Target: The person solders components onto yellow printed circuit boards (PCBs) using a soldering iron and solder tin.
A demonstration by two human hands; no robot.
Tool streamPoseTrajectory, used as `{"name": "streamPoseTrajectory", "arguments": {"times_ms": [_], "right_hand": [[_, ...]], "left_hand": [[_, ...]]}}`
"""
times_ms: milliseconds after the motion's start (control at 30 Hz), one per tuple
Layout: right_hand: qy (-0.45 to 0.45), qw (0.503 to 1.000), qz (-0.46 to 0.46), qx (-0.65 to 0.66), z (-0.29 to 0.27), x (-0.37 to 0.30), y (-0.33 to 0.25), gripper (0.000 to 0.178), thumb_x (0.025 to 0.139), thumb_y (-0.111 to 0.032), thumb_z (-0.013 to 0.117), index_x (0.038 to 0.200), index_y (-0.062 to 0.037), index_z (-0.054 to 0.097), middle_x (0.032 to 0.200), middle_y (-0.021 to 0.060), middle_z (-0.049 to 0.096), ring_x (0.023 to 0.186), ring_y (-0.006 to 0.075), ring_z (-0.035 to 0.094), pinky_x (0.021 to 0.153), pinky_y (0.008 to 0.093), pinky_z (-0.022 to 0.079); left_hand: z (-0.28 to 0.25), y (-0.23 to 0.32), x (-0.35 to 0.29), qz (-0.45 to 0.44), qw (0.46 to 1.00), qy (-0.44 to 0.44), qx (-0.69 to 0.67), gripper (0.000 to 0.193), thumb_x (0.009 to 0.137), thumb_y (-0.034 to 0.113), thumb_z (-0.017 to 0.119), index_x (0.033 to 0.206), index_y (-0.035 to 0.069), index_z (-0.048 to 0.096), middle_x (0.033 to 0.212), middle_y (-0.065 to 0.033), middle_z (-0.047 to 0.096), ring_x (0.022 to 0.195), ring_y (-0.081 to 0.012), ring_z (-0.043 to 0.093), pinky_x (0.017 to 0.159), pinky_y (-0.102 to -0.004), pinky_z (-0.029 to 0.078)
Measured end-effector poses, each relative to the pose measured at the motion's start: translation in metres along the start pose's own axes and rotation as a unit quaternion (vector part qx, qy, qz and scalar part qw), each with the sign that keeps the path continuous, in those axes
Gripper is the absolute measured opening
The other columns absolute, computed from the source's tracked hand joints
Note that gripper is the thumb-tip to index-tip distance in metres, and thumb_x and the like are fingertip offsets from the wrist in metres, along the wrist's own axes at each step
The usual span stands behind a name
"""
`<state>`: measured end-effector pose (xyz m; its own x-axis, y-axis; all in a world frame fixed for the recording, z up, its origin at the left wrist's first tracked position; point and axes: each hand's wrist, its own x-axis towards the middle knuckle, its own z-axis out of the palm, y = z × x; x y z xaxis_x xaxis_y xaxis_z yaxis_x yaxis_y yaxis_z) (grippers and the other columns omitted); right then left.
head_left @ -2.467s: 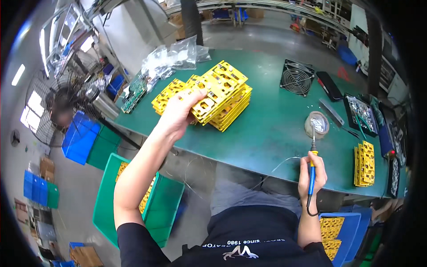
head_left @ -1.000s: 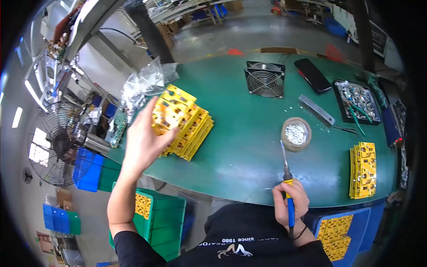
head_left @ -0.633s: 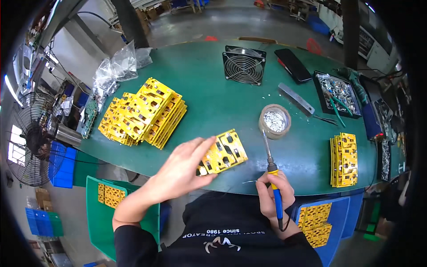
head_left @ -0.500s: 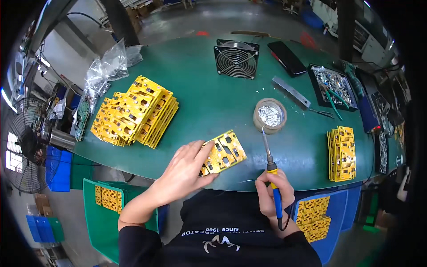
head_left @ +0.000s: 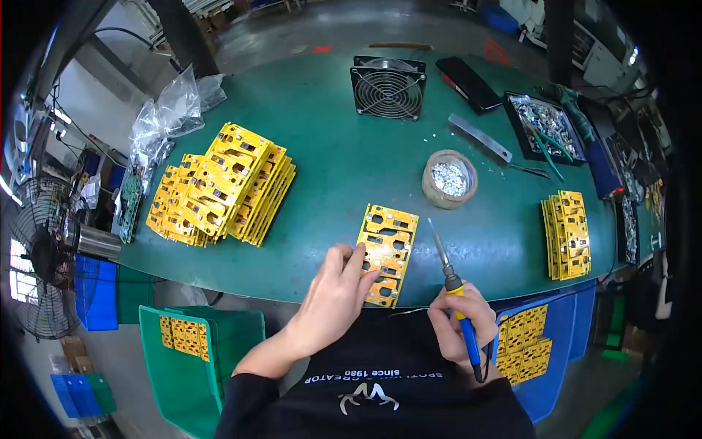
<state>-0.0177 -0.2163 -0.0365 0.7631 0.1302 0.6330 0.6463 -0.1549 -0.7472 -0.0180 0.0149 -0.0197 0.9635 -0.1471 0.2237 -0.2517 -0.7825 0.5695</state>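
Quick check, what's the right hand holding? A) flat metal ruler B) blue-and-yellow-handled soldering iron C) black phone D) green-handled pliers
B: the right hand grips the blue-and-yellow-handled soldering iron, tip raised beside the yellow circuit board that the left hand presses onto the green table.

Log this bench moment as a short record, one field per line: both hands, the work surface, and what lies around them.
Left hand: fingers pressing the yellow circuit board flat at the near edge
Right hand: gripping a soldering iron, tip raised beside the board
Surface: green table
Left of board: large pile of yellow boards
Right: small stack of yellow boards
Behind: round solder-scrap tub, black fan
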Motion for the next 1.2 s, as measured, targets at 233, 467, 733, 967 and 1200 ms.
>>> {"name": "streamPoseTrajectory", "arguments": {"times_ms": [233,467,733,967,1200], "right_hand": [[-0.054,0.998,-0.035,-0.001,0.007,0.001,0.000,0.046,0.073,0.015,0.078,0.113,-0.0030,0.063,0.081,0.0124,0.072,0.071,0.0282,0.069,0.078,0.0423,0.056],[-0.021,0.999,-0.011,0.035,0.013,0.000,0.003,0.035,0.070,0.012,0.084,0.101,0.0024,0.073,0.084,0.0159,0.073,0.072,0.0332,0.072,0.075,0.0425,0.059],[-0.036,0.999,-0.029,0.020,0.014,0.005,0.005,0.040,0.072,0.011,0.083,0.106,-0.0012,0.067,0.080,0.0130,0.073,0.071,0.0304,0.071,0.077,0.0424,0.057],[-0.039,0.996,0.000,0.074,0.017,0.005,0.005,0.037,0.073,0.010,0.084,0.106,0.0016,0.072,0.088,0.0154,0.074,0.077,0.0329,0.074,0.075,0.0399,0.060],[-0.101,0.971,0.104,0.190,0.013,0.015,0.002,0.037,0.080,0.010,0.082,0.114,0.0026,0.070,0.087,0.0136,0.074,0.080,0.0265,0.075,0.075,0.0362,0.059]], "left_hand": [[-0.009,-0.002,-0.012,0.003,1.000,0.014,-0.010,0.050,0.091,0.016,0.080,0.133,-0.005,0.062,0.123,-0.0198,0.057,0.096,-0.0374,0.066,0.080,-0.0453,0.056],[-0.003,-0.009,-0.019,0.105,0.993,0.010,0.052,0.060,0.074,0.024,0.092,0.125,0.003,0.070,0.125,-0.0151,0.061,0.110,-0.0341,0.060,0.091,-0.0452,0.049],[0.005,0.009,-0.019,0.062,0.993,0.036,0.096,0.057,0.075,0.022,0.092,0.125,0.003,0.070,0.123,-0.0136,0.062,0.105,-0.0313,0.061,0.085,-0.0421,0.047],[-0.009,0.021,-0.025,0.107,0.986,-0.010,-0.131,0.043,0.081,0.005,0.085,0.121,0.001,0.072,0.122,-0.0145,0.068,0.106,-0.0309,0.070,0.086,-0.0389,0.058],[-0.009,0.017,-0.023,0.046,0.964,-0.074,-0.253,0.022,0.090,0.005,0.079,0.111,0.001,0.074,0.097,-0.0111,0.074,0.081,-0.0277,0.074,0.069,-0.0357,0.060]]}}
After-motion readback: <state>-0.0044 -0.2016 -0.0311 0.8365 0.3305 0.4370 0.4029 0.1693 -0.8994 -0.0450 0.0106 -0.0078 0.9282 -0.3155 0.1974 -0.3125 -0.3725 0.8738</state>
